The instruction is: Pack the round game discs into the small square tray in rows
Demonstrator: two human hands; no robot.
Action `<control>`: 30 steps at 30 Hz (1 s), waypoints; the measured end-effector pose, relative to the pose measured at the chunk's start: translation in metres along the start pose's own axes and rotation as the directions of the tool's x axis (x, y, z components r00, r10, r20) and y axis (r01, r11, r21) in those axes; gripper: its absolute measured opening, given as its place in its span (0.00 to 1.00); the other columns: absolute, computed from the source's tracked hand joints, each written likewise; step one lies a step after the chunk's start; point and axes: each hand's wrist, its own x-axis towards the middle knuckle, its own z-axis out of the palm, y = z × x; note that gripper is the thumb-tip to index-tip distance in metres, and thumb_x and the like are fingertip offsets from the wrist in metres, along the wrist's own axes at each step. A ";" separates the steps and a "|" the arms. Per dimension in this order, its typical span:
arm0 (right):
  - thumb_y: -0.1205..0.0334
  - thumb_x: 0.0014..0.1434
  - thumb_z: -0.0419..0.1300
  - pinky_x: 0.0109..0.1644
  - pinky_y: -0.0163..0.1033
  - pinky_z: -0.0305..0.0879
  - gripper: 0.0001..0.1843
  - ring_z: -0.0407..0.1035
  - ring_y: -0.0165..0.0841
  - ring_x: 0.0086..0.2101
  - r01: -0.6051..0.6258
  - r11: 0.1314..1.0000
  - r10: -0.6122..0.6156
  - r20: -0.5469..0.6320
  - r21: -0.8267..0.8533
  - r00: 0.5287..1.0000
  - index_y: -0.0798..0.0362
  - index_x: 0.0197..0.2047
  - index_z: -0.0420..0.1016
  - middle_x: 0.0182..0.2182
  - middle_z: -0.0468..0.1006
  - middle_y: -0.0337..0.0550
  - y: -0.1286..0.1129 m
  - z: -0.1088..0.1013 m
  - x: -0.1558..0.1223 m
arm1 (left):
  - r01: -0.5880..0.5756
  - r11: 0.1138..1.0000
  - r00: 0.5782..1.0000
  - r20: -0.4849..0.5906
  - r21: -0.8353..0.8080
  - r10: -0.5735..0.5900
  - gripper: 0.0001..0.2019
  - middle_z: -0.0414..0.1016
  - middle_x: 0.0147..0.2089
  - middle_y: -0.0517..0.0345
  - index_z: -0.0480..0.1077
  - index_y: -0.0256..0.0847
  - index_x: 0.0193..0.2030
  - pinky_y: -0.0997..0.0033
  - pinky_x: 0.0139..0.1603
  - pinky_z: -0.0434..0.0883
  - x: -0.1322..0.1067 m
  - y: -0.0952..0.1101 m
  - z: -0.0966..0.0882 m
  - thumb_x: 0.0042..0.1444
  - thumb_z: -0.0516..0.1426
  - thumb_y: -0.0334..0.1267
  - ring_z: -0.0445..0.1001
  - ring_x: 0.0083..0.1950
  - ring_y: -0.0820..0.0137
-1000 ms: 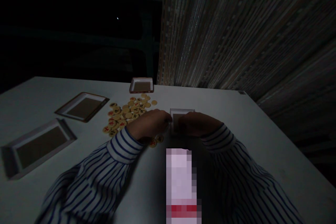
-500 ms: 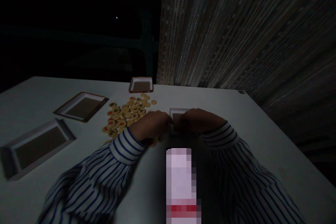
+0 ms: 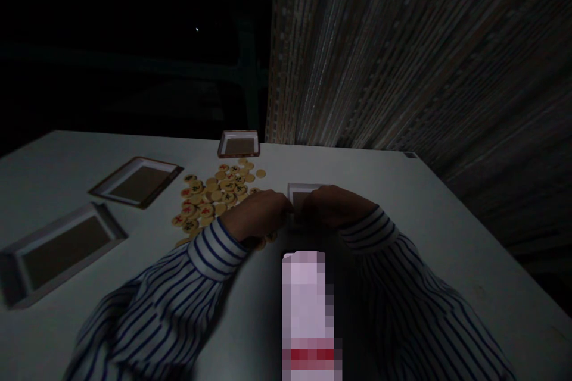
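Table: I see a white top [image 3: 447, 238] in dim light.
Middle: loose heap of round wooden pieces [image 3: 214, 193], marked red and black.
Behind heap: small tray [image 3: 239, 144].
Left: flat tray [image 3: 136, 181]; deeper tray [image 3: 60, 250] nearer me.
Right of heap: small box [image 3: 300, 193], partly covered.

Resting the left hand [image 3: 257, 214] and the right hand [image 3: 337, 205] close together on the white desk [image 3: 447, 238], meeting at a small open box [image 3: 300, 189]. Hiding part of that box under the right hand. Covering the edge of a pile of round yellow pieces [image 3: 214, 193] with the left hand. Lying further left: a flat tray [image 3: 136, 181], a bigger tray [image 3: 58, 250], and behind the pile a little tray [image 3: 239, 144].
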 end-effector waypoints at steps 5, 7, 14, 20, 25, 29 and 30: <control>0.63 0.55 0.53 0.37 0.34 0.61 0.14 0.72 0.35 0.37 0.021 1.000 -0.021 0.003 0.023 1.000 0.54 0.41 0.77 0.39 0.78 0.48 -0.001 0.000 -0.001 | -0.007 1.000 1.000 0.016 0.006 0.007 0.14 0.78 0.35 0.50 0.75 0.41 0.40 0.71 0.34 0.67 0.000 0.002 -0.001 0.53 0.49 0.30 0.75 0.36 0.66; 0.64 0.54 0.54 0.39 0.35 0.62 0.13 0.72 0.35 0.37 0.009 1.000 -0.009 0.008 0.022 1.000 0.54 0.41 0.76 0.39 0.78 0.48 0.000 0.001 0.000 | 0.003 1.000 1.000 0.023 0.016 -0.004 0.13 0.78 0.33 0.51 0.75 0.40 0.38 0.72 0.32 0.66 0.000 0.002 -0.001 0.53 0.49 0.31 0.75 0.34 0.67; 0.65 0.54 0.54 0.38 0.35 0.62 0.13 0.71 0.35 0.37 0.050 0.998 -0.048 -0.078 0.031 0.996 0.53 0.41 0.76 0.40 0.78 0.46 0.000 0.007 0.000 | -0.004 1.000 1.000 0.008 0.016 0.004 0.13 0.78 0.33 0.52 0.74 0.41 0.38 0.72 0.33 0.66 0.001 0.000 0.001 0.53 0.49 0.32 0.75 0.35 0.67; 0.67 0.53 0.54 0.38 0.33 0.61 0.14 0.71 0.34 0.39 0.125 0.990 -0.112 -0.157 0.073 0.981 0.54 0.42 0.76 0.42 0.77 0.47 0.002 0.008 -0.001 | 0.015 1.000 1.000 0.023 0.002 -0.015 0.13 0.77 0.31 0.52 0.75 0.40 0.37 0.72 0.32 0.67 0.000 0.003 -0.001 0.52 0.49 0.31 0.75 0.33 0.68; 0.66 0.53 0.56 0.38 0.34 0.61 0.13 0.70 0.35 0.37 0.096 0.992 -0.082 -0.160 0.087 0.984 0.52 0.41 0.76 0.40 0.78 0.44 0.003 0.012 0.001 | 0.017 1.000 0.999 0.046 -0.008 -0.017 0.13 0.77 0.30 0.52 0.74 0.39 0.36 0.73 0.31 0.66 0.000 0.003 -0.002 0.52 0.49 0.29 0.75 0.32 0.68; 0.66 0.52 0.56 0.38 0.34 0.61 0.12 0.70 0.34 0.36 0.107 0.988 -0.090 -0.146 0.110 0.985 0.51 0.39 0.77 0.38 0.79 0.43 0.006 0.016 0.003 | 0.011 1.000 0.999 0.039 -0.014 -0.010 0.12 0.77 0.31 0.53 0.74 0.40 0.36 0.74 0.32 0.66 0.000 0.003 -0.002 0.52 0.50 0.30 0.74 0.31 0.70; 0.65 0.52 0.56 0.38 0.34 0.61 0.11 0.70 0.34 0.36 0.104 0.987 -0.087 -0.141 0.118 0.986 0.51 0.39 0.77 0.38 0.79 0.44 0.007 0.018 0.004 | 0.013 1.000 0.999 0.042 -0.017 -0.013 0.12 0.77 0.30 0.53 0.74 0.40 0.36 0.74 0.32 0.66 0.000 0.003 -0.002 0.53 0.49 0.30 0.74 0.31 0.70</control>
